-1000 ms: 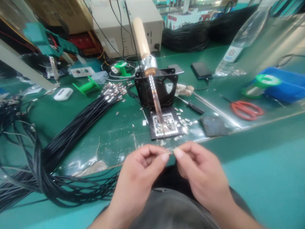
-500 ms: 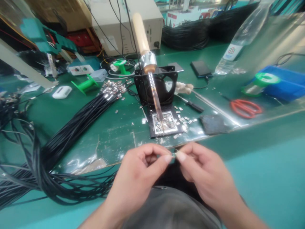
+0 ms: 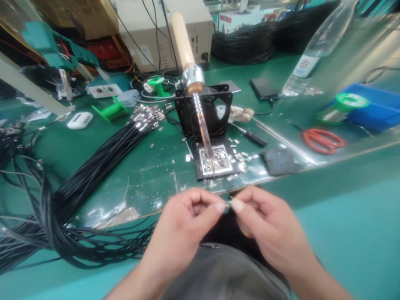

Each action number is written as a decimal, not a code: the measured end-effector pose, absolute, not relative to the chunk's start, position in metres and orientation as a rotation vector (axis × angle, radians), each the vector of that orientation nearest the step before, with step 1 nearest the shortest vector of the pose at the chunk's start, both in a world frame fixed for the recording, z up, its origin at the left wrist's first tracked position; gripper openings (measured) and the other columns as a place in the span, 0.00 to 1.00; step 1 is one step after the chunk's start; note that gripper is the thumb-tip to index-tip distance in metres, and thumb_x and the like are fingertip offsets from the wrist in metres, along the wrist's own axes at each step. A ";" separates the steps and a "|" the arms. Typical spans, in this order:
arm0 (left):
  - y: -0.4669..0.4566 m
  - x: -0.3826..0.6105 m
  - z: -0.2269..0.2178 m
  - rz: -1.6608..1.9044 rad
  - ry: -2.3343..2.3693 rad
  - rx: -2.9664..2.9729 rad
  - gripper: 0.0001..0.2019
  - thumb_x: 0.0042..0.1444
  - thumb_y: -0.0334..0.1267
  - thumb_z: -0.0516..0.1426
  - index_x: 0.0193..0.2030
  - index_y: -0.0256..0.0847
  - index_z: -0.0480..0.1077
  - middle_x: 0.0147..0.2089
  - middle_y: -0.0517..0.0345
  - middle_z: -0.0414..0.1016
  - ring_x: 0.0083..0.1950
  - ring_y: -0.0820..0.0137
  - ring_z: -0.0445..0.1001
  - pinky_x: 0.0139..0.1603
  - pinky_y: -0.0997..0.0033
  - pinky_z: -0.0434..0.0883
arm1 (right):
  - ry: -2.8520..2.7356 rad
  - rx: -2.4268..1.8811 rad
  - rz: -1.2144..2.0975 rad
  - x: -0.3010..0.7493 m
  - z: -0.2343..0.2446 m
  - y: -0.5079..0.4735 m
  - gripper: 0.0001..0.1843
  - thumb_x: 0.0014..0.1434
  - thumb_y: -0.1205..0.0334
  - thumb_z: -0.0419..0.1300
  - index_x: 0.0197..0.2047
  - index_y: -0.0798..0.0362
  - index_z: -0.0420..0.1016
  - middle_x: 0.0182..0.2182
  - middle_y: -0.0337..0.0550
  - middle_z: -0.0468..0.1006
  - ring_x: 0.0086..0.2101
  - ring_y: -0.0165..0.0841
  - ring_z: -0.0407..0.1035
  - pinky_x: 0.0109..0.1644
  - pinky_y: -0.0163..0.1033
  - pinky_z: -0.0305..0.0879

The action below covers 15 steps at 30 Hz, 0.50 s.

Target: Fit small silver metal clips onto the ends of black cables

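Note:
My left hand (image 3: 184,229) is closed in a pinch, thumb against index finger, just off the table's front edge. My right hand (image 3: 271,227) pinches in the same way, its fingertips almost meeting the left ones. Something tiny, pale and thin shows between the fingertips, too small and blurred to name. Straight ahead, a wooden-handled soldering iron (image 3: 184,46) leans against a black fan frame (image 3: 200,116). Its tip points down into a small white-rimmed tray (image 3: 203,166) of metal bits. Small flat metal pieces (image 3: 242,156) lie scattered to the tray's right.
Black cables (image 3: 103,160) with metal ends lie bundled at left, some hanging over the edge. A dark block (image 3: 279,161), red-handled scissors (image 3: 323,141), a screwdriver (image 3: 256,139) and a blue bin (image 3: 375,110) sit at right. A plastic bottle (image 3: 315,54) stands behind.
Both hands keep their pinch at nearly the same place, with only a slight shift of the fingertips. The view has moved very slightly; the things on the table stay put.

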<state>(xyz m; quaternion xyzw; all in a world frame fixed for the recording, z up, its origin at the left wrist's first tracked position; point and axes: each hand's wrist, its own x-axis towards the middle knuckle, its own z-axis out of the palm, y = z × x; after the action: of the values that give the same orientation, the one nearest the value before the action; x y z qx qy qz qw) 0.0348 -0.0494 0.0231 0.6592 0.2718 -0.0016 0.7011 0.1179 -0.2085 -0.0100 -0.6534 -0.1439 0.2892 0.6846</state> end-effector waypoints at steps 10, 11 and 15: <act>-0.055 0.034 0.017 0.038 0.622 1.383 0.09 0.62 0.41 0.68 0.33 0.39 0.80 0.31 0.62 0.78 0.28 0.77 0.62 0.29 0.76 0.61 | -0.358 -1.492 0.634 0.118 -0.009 -0.207 0.16 0.69 0.54 0.64 0.31 0.51 0.74 0.19 0.29 0.61 0.21 0.25 0.53 0.24 0.33 0.50; -0.056 0.034 0.017 0.052 0.619 1.399 0.09 0.62 0.41 0.67 0.33 0.39 0.80 0.32 0.62 0.79 0.28 0.77 0.63 0.30 0.76 0.61 | -0.354 -1.490 0.634 0.118 -0.009 -0.207 0.16 0.69 0.54 0.64 0.31 0.51 0.74 0.19 0.29 0.61 0.21 0.25 0.53 0.24 0.33 0.50; -0.057 0.030 0.017 0.049 0.596 1.421 0.08 0.64 0.42 0.66 0.36 0.41 0.81 0.35 0.60 0.82 0.33 0.74 0.70 0.34 0.76 0.65 | -0.339 -1.481 0.617 0.115 -0.009 -0.209 0.17 0.69 0.52 0.65 0.30 0.51 0.74 0.19 0.30 0.62 0.21 0.26 0.53 0.23 0.33 0.51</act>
<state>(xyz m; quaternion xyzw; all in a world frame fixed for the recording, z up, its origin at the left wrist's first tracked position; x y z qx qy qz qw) 0.0301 -0.0567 0.0165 0.6422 0.2694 0.0224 0.7173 0.1154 -0.2089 -0.0086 -0.6603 -0.1510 0.2749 0.6824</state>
